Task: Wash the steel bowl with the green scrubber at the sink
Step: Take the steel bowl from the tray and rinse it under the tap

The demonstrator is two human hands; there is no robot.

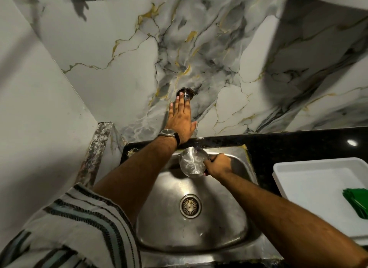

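Note:
My right hand (218, 165) grips the rim of the steel bowl (192, 163) and holds it tilted over the back of the steel sink (229, 234). Water runs from the tap spout into the bowl. My left hand (180, 121), a watch on its wrist, reaches up over the wall tap (186, 93) with flat, spread fingers that hide the tap's handle. The green scrubber (356, 205) lies in a white tray (310, 180) on the counter to the right, apart from both hands.
A black granite counter (288, 142) runs behind and to the right of the sink. The drain (190, 206) sits in the basin's middle. Marble-patterned wall rises behind; a plain wall closes the left side.

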